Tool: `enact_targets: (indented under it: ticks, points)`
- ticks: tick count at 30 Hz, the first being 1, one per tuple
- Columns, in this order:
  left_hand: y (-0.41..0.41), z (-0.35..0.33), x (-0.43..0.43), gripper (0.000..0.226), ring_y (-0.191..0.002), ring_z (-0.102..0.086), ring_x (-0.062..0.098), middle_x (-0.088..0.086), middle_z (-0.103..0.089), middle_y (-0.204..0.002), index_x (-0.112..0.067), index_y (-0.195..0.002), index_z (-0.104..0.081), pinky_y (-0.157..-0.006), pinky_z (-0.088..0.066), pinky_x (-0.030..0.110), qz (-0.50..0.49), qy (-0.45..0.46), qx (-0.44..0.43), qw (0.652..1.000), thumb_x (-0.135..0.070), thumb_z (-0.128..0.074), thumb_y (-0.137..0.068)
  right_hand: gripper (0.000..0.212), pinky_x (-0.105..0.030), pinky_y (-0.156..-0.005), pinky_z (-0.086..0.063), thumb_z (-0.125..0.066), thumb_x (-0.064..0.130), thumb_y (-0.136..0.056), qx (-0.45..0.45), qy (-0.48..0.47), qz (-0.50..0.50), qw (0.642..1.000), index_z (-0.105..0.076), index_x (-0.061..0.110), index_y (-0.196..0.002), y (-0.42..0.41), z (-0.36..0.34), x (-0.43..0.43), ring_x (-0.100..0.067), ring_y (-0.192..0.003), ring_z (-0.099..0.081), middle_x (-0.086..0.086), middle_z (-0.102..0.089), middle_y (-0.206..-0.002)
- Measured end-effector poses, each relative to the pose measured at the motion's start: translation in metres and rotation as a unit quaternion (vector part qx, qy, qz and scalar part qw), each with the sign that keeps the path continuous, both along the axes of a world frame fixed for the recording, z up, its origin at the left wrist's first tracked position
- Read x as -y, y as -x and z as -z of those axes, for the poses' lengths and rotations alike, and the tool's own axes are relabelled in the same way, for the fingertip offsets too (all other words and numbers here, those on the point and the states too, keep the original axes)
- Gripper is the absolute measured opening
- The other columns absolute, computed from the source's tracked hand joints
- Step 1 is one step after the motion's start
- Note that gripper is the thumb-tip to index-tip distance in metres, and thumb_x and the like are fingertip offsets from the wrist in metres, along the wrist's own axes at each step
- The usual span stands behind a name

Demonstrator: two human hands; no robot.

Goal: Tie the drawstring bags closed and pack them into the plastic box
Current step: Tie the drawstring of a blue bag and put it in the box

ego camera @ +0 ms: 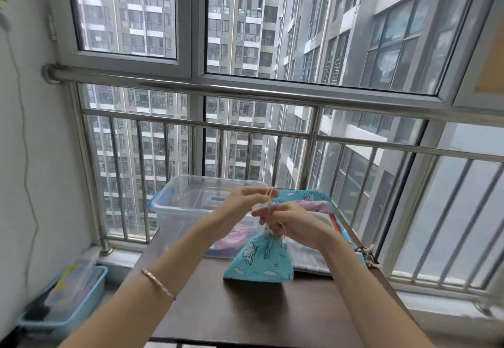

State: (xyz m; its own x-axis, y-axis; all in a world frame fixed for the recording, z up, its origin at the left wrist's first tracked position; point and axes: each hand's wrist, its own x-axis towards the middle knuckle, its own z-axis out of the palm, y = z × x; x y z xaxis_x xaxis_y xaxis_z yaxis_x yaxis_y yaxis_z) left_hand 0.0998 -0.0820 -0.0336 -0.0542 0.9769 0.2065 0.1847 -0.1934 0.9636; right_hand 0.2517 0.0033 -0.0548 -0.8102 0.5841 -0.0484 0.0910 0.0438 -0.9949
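A turquoise drawstring bag with unicorn and cloud prints stands on the dark table, its neck gathered tight. My left hand pinches the pale drawstring above the bag. Just right of it, my right hand holds the cord at the bag's neck, with a loop around its fingers. Behind the hands stands the clear plastic box, open, and something pink shows through its front wall. A stack of flat bags lies to the right of the box.
A steel railing and window run directly behind the table. On the floor at the left sits a blue bin with several items in it. A cord with red trim hangs off the table's right edge.
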Motion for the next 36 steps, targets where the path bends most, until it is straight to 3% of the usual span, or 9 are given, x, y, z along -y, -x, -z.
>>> enact_targets:
  ticks: [4,7,11,15,18,21,27,32,36]
  points:
    - [-0.009,0.004,-0.002,0.036,-0.08,-0.064,0.015,0.01,-0.07,-0.098,-0.012,-0.131,-0.055,-0.074,-0.054,0.024,0.003,0.003,-0.031,1.0,-0.01,-0.052,-0.096,0.02,-0.022,-0.058,-0.036,-0.059,0.015,-0.094,-0.002,-0.036,-0.014,0.999,-0.076,0.011,-0.084,-0.002,-0.005,0.008,-0.012,-0.061,-0.047,-0.007,-0.064,-0.079]
    - [-0.01,0.014,-0.005,0.043,-0.083,-0.063,0.026,0.018,-0.067,-0.097,-0.021,-0.143,-0.038,-0.077,-0.054,0.03,-0.024,-0.026,-0.137,0.99,-0.028,-0.042,-0.101,0.027,-0.02,-0.056,-0.038,-0.057,0.024,-0.096,-0.002,-0.035,-0.011,0.999,-0.072,0.006,-0.081,-0.003,-0.006,0.012,-0.013,-0.06,-0.049,-0.008,-0.064,-0.077]
    - [-0.014,0.018,-0.002,0.064,-0.1,-0.059,0.016,0.009,-0.06,-0.119,-0.016,-0.147,-0.027,-0.08,-0.047,0.017,-0.051,-0.047,-0.203,0.977,-0.051,-0.027,-0.094,0.034,-0.019,-0.051,-0.035,-0.061,0.036,-0.092,-0.02,-0.014,0.007,1.0,-0.063,0.002,-0.084,0.001,-0.005,0.016,-0.013,-0.057,-0.045,-0.007,-0.054,-0.072]
    - [-0.012,0.018,-0.002,0.072,-0.095,-0.061,0.016,0.006,-0.064,-0.106,-0.009,-0.13,-0.04,-0.084,-0.049,0.029,-0.083,-0.031,-0.206,0.974,-0.062,-0.029,-0.081,0.04,-0.018,-0.046,-0.035,-0.062,0.037,-0.087,-0.069,-0.037,0.082,0.994,-0.064,-0.003,-0.089,0.006,-0.006,0.021,-0.011,-0.049,-0.044,-0.004,-0.052,-0.06]
    - [-0.008,0.019,-0.001,0.056,-0.071,-0.059,0.008,-0.002,-0.067,-0.084,-0.009,-0.108,-0.055,-0.067,-0.051,0.028,-0.078,-0.005,-0.221,0.972,-0.059,-0.046,-0.084,0.031,-0.019,-0.045,-0.041,-0.066,0.019,-0.089,-0.123,-0.08,0.164,0.975,-0.064,-0.01,-0.097,0.006,-0.009,0.018,-0.012,-0.047,-0.052,-0.008,-0.057,-0.061]
    - [-0.003,0.02,0.001,0.039,-0.044,-0.036,0.003,-0.013,-0.053,-0.049,-0.004,-0.092,-0.072,-0.045,-0.027,0.016,-0.041,0.002,-0.221,0.974,-0.04,-0.059,-0.09,0.023,-0.021,-0.048,-0.049,-0.068,0.017,-0.088,-0.103,-0.114,0.191,0.969,-0.065,-0.006,-0.089,0.005,-0.01,0.019,-0.014,-0.048,-0.059,-0.01,-0.062,-0.062]
    - [0.004,0.023,0.0,0.027,-0.046,-0.027,0.011,-0.005,-0.039,-0.047,-0.014,-0.075,-0.075,-0.047,-0.023,0.023,-0.064,0.016,-0.183,0.981,-0.036,-0.066,-0.087,0.02,-0.028,-0.052,-0.053,-0.067,0.014,-0.088,-0.029,-0.105,0.191,0.976,-0.051,0.003,-0.09,-0.001,-0.017,0.019,-0.023,-0.055,-0.062,-0.015,-0.059,-0.074]
    - [0.0,0.015,0.0,0.024,-0.045,-0.031,0.008,-0.003,-0.043,-0.053,-0.014,-0.075,-0.066,-0.045,-0.026,0.018,-0.079,0.038,-0.145,0.985,-0.028,-0.059,-0.093,0.03,-0.025,-0.069,-0.054,-0.071,0.006,-0.08,0.055,-0.277,0.136,0.95,-0.057,0.015,-0.105,-0.003,-0.017,0.025,-0.014,-0.082,-0.061,-0.005,-0.057,-0.102]
    - [0.003,0.004,0.006,0.028,-0.046,-0.029,0.007,-0.01,-0.045,-0.05,-0.014,-0.078,-0.066,-0.046,-0.026,0.017,0.009,0.092,-0.158,0.983,-0.03,-0.052,-0.097,0.02,-0.027,-0.071,-0.056,-0.062,0.005,-0.083,0.084,-0.398,0.164,0.899,-0.072,0.02,-0.092,0.0,-0.016,0.027,-0.007,-0.079,-0.064,0.007,-0.067,-0.087]
